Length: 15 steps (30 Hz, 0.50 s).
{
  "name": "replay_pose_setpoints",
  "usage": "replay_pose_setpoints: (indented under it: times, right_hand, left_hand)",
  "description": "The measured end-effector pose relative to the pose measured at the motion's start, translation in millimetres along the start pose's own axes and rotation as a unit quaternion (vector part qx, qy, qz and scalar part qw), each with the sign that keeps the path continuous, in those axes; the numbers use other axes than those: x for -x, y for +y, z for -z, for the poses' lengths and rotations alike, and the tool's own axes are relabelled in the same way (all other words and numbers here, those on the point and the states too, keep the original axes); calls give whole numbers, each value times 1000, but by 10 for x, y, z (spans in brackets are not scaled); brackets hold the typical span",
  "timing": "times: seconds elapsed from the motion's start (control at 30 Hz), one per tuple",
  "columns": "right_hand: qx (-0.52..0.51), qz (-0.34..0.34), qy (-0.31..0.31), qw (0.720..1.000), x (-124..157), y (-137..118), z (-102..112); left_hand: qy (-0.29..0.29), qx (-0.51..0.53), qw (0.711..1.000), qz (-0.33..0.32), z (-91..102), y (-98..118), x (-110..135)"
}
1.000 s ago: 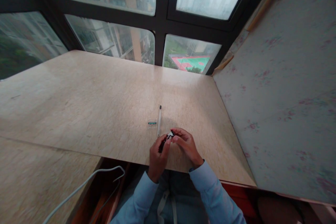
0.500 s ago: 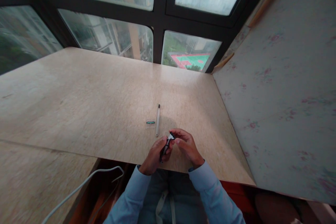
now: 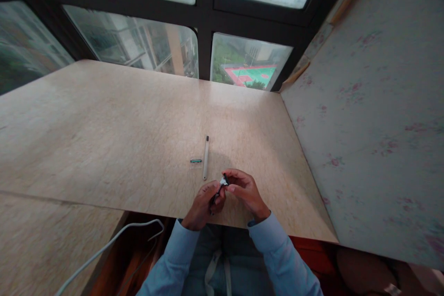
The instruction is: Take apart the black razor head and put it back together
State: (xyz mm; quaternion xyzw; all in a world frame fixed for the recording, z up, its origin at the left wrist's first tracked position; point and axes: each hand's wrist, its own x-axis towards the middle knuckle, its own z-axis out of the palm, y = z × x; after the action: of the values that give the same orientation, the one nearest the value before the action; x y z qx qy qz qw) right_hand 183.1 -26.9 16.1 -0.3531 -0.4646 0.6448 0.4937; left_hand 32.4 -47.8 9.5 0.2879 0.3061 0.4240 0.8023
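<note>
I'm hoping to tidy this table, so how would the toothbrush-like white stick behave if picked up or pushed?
The toothbrush-like white stick is probably stiff, as it lies straight along its whole length. Being so slim, it looks light. It may slide when nudged, since it lies loose on the smooth-looking tabletop.

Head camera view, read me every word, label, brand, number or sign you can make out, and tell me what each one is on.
No readable text anywhere.
Razor-like tool in the left hand: too small to read any marking.
White stick with a dark tip: no lettering legible.
Small teal-and-black piece: too small to read.
Sports court outside: painted shapes, no legible words.
</note>
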Motion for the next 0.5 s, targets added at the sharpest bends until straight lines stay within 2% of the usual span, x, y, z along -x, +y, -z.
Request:
replay_pose_setpoints:
  times: [0.23,0.5]
  right_hand:
    - [3,16,20,1000,-6,1,-6]
    - [0,42,107,993,31,-19,122]
  left_hand:
    - [23,-3,1000,-14,-53,6,-6]
    - [30,36,999,-2,-20,-5,-25]
